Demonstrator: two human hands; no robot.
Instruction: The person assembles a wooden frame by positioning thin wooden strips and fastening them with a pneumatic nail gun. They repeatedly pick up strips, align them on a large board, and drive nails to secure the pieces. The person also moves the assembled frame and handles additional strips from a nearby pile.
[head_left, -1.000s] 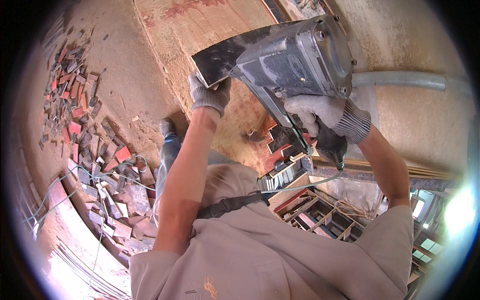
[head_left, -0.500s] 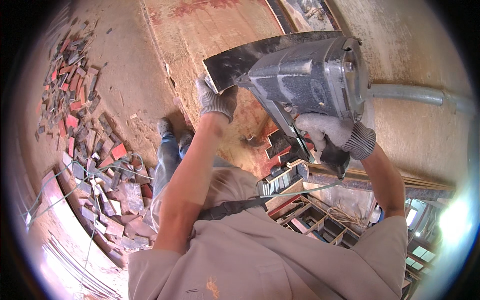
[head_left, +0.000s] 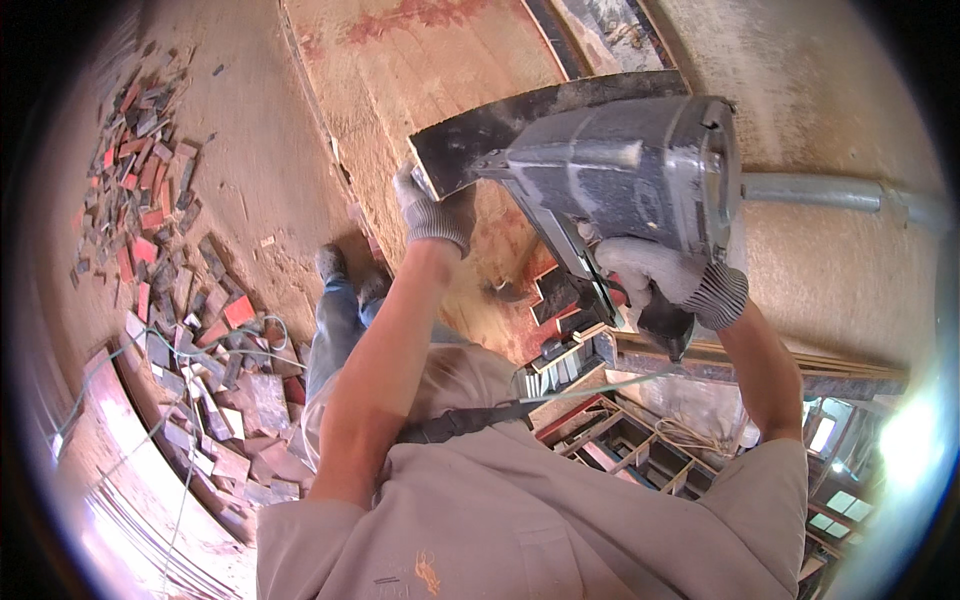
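Note:
A dark grey pneumatic nail gun [head_left: 610, 175], scuffed and dusty, is held up in front of me. My right hand [head_left: 675, 275], in a grey knitted glove, is closed around its handle, and a thin green hose runs from the handle's lower end. Beyond the gun lies a long black-faced board [head_left: 455, 140] with a pale cut edge; the gun body hides part of it. My left hand [head_left: 435, 215], gloved too, grips the board's near left end, its fingers partly hidden. The gun's nose is close to the board; I cannot tell whether they touch.
A dusty wooden work surface [head_left: 400, 90] with red stains spreads below the board. Many wood offcuts [head_left: 215, 380] lie heaped on the floor at left, crossed by a thin hose. A grey pipe [head_left: 820, 190] runs along the right. Compartmented wooden frames [head_left: 625, 445] stand at lower right.
The nail gun and my right hand have shifted slightly nearer to me. The board and my left hand have moved slightly the same way, with both grips kept.

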